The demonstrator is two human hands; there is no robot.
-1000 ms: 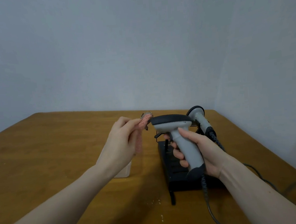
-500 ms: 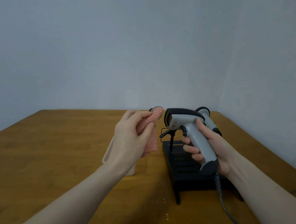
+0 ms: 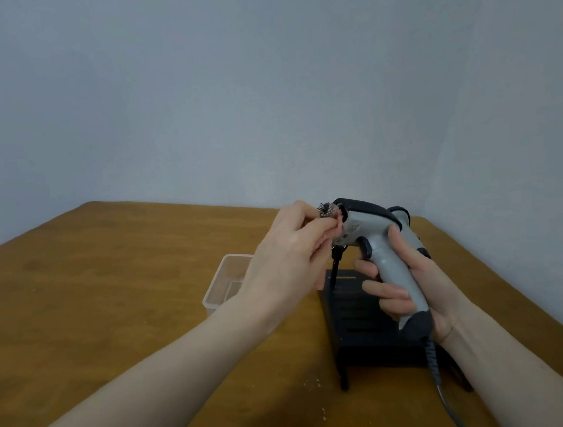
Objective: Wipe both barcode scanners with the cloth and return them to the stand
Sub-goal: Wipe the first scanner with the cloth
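My right hand (image 3: 414, 290) grips the handle of a grey barcode scanner (image 3: 375, 242) with a black top, held above the black stand (image 3: 356, 326). My left hand (image 3: 287, 257) pinches a pink cloth (image 3: 330, 213) and presses it against the scanner's front face. Most of the cloth is hidden behind my fingers. A second grey scanner (image 3: 406, 216) sits on the stand behind the held one, largely hidden by it and by my right hand.
A small clear plastic box (image 3: 226, 284) stands on the wooden table (image 3: 109, 298) left of the stand. The scanner's coiled cable (image 3: 436, 370) hangs down at the right. Walls close off the back and right; the table edge runs close on the right.
My left hand has brought the cloth from just left of the scanner onto its front face. The scanner's head has turned slightly toward the cloth.
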